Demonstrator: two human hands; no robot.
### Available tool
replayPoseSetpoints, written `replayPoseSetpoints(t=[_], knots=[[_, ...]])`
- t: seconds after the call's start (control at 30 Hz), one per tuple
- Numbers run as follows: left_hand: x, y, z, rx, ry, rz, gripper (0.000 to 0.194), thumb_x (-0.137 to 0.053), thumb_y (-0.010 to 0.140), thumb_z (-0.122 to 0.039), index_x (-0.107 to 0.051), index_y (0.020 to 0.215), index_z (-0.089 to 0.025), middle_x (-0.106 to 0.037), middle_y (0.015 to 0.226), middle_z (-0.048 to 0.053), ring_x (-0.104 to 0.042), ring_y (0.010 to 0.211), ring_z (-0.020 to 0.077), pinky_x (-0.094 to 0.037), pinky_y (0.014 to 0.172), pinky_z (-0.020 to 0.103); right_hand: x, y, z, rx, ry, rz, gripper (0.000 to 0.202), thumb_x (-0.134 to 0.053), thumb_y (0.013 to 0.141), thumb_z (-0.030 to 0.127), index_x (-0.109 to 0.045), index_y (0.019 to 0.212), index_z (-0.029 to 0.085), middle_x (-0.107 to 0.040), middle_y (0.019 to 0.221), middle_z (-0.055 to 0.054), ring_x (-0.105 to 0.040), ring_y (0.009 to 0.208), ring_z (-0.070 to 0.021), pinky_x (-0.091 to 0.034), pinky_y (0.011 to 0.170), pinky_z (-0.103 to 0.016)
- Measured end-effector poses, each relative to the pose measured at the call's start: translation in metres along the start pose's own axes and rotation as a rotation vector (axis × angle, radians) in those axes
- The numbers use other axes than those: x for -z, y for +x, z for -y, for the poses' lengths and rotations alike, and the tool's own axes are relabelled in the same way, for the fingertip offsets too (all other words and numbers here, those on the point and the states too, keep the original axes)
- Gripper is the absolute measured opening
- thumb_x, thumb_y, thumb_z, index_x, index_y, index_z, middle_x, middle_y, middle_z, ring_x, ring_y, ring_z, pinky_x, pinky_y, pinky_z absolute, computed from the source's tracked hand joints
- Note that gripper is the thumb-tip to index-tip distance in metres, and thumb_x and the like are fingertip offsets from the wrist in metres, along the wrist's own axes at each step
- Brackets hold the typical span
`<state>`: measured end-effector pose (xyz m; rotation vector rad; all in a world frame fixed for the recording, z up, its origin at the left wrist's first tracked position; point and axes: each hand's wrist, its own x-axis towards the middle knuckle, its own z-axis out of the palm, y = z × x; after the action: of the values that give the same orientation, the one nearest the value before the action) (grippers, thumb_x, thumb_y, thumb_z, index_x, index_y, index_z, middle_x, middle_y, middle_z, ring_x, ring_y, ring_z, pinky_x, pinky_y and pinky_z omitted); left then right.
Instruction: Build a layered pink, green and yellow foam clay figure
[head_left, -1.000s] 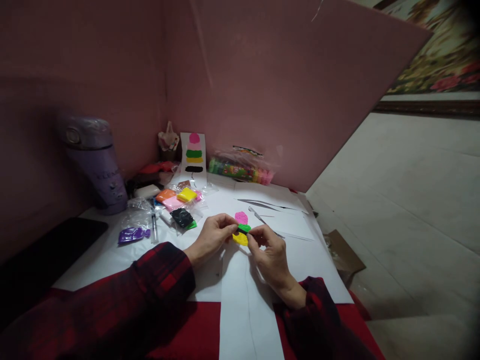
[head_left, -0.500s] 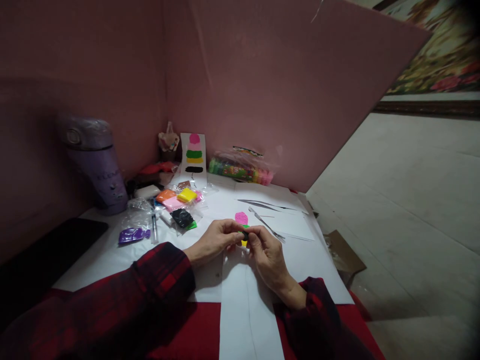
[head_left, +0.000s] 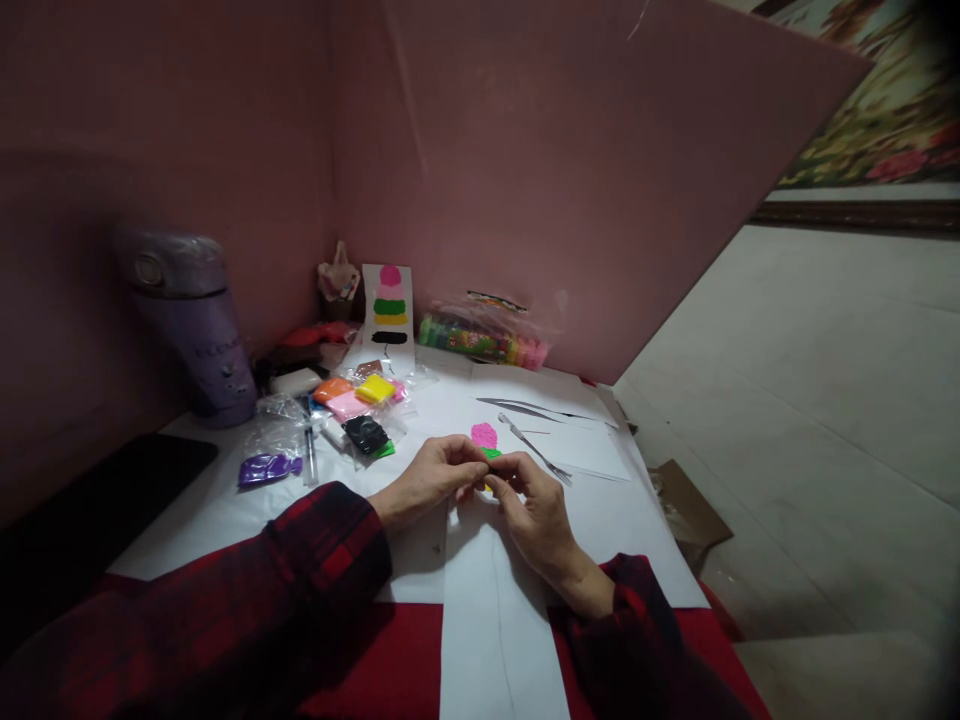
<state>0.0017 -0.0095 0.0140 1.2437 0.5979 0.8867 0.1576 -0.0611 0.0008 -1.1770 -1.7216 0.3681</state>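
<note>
My left hand (head_left: 436, 478) and my right hand (head_left: 538, 510) meet fingertip to fingertip over a strip of white paper (head_left: 480, 620). Both are closed in a pinch on a small lump of black modelling clay, now mostly hidden by the fingers. Just beyond them, a pink clay patch (head_left: 484, 435) lies on the strip, with a green clay band (head_left: 490, 453) below it. A bit of yellow shows between the hands. Right of the fingers lies a slim fork-tipped tool (head_left: 534, 446).
Bagged clay blocks, including black clay (head_left: 366, 435), yellow clay (head_left: 375, 388) and purple clay (head_left: 268, 469), lie to the left beside a purple bottle (head_left: 199, 335). A colour-striped card (head_left: 379, 350) leans at the back. A bag of coloured sticks (head_left: 484, 340) lies along the wall.
My fingers have closed further around the black clay, so less of it shows. More of the green band is visible. The hands stay in nearly the same place.
</note>
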Motion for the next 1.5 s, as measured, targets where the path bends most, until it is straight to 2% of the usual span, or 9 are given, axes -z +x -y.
replayPoseSetpoints(t=[0.13, 0.3, 0.43, 0.63, 0.7, 0.87, 1.2, 1.37, 1.5], knots=[[-0.002, 0.002, 0.001, 0.007, 0.021, -0.09, 0.019, -0.075, 0.06, -0.024, -0.061, 0.066, -0.012, -0.055, 0.05, -0.003, -0.045, 0.042, 0.0063, -0.032, 0.045, 0.02, 0.0, 0.001, 0.001, -0.029, 0.022, 0.003, 0.005, -0.058, 0.085, 0.018, -0.062, 0.086, 0.019, -0.064, 0.075, -0.002, -0.061, 0.063, -0.0154, -0.05, 0.06, -0.028], [-0.001, 0.004, 0.002, -0.031, -0.02, -0.189, 0.013, -0.071, 0.061, -0.019, -0.062, 0.067, -0.013, -0.057, 0.052, -0.003, -0.045, 0.043, 0.0063, -0.033, 0.046, 0.02, 0.001, 0.003, 0.0, -0.137, 0.081, -0.124, 0.006, -0.062, 0.081, 0.021, -0.059, 0.077, 0.018, -0.059, 0.064, 0.002, -0.055, 0.052, -0.012, -0.045, 0.05, -0.024], [0.004, 0.003, 0.001, -0.033, -0.051, -0.125, 0.022, -0.077, 0.063, -0.028, -0.066, 0.072, -0.012, -0.061, 0.059, 0.0, -0.049, 0.048, 0.0072, -0.035, 0.049, 0.021, 0.002, 0.004, -0.004, -0.173, 0.108, -0.135, 0.01, -0.061, 0.085, 0.027, -0.061, 0.08, 0.018, -0.061, 0.067, 0.001, -0.053, 0.053, -0.0112, -0.043, 0.047, -0.022], [0.004, 0.002, 0.004, 0.023, -0.035, 0.005, 0.039, -0.083, 0.059, -0.035, -0.067, 0.086, -0.012, -0.062, 0.059, 0.0, -0.05, 0.047, 0.0089, -0.036, 0.049, 0.022, 0.001, 0.002, -0.003, -0.16, 0.151, -0.084, 0.011, -0.057, 0.089, 0.028, -0.062, 0.084, 0.02, -0.06, 0.066, 0.002, -0.053, 0.051, -0.0115, -0.043, 0.046, -0.022], [0.003, 0.002, 0.004, 0.027, 0.007, 0.026, 0.039, -0.082, 0.06, -0.038, -0.068, 0.085, -0.011, -0.061, 0.058, 0.001, -0.05, 0.047, 0.009, -0.036, 0.048, 0.023, 0.002, 0.001, -0.001, -0.139, 0.15, -0.051, 0.012, -0.054, 0.091, 0.028, -0.061, 0.086, 0.019, -0.06, 0.066, 0.002, -0.053, 0.051, -0.0113, -0.044, 0.047, -0.023], [0.002, 0.003, 0.004, -0.01, 0.094, -0.013, 0.032, -0.078, 0.064, -0.038, -0.067, 0.074, -0.01, -0.058, 0.056, 0.001, -0.049, 0.048, 0.0088, -0.035, 0.048, 0.023, 0.001, 0.001, 0.0, -0.08, 0.109, -0.009, 0.008, -0.061, 0.086, 0.025, -0.063, 0.091, 0.019, -0.064, 0.077, -0.002, -0.06, 0.061, -0.0144, -0.048, 0.053, -0.025], [0.0, 0.005, 0.008, -0.01, 0.055, 0.009, 0.04, -0.071, 0.072, -0.05, -0.06, 0.069, -0.011, -0.056, 0.057, 0.001, -0.049, 0.05, 0.0089, -0.035, 0.05, 0.022, 0.001, 0.004, -0.004, -0.064, 0.124, -0.019, 0.004, -0.059, 0.087, 0.02, -0.063, 0.088, 0.02, -0.067, 0.077, -0.002, -0.065, 0.067, -0.0162, -0.051, 0.058, -0.026], [-0.001, 0.007, 0.01, -0.003, -0.01, -0.03, 0.032, -0.076, 0.066, -0.041, -0.061, 0.069, -0.012, -0.058, 0.057, 0.001, -0.048, 0.048, 0.0082, -0.033, 0.048, 0.022, 0.001, 0.003, -0.006, -0.05, 0.109, 0.0, 0.006, -0.058, 0.088, 0.021, -0.064, 0.089, 0.019, -0.067, 0.08, -0.003, -0.064, 0.068, -0.0161, -0.051, 0.062, -0.027], [-0.002, 0.011, 0.013, -0.011, -0.069, -0.124, 0.021, -0.076, 0.06, -0.026, -0.063, 0.068, -0.012, -0.058, 0.055, 0.0, -0.047, 0.046, 0.0075, -0.033, 0.047, 0.021, -0.001, 0.004, -0.01, -0.074, 0.107, -0.033, 0.002, -0.06, 0.084, 0.02, -0.062, 0.085, 0.019, -0.064, 0.074, -0.001, -0.062, 0.063, -0.0146, -0.049, 0.06, -0.026]])
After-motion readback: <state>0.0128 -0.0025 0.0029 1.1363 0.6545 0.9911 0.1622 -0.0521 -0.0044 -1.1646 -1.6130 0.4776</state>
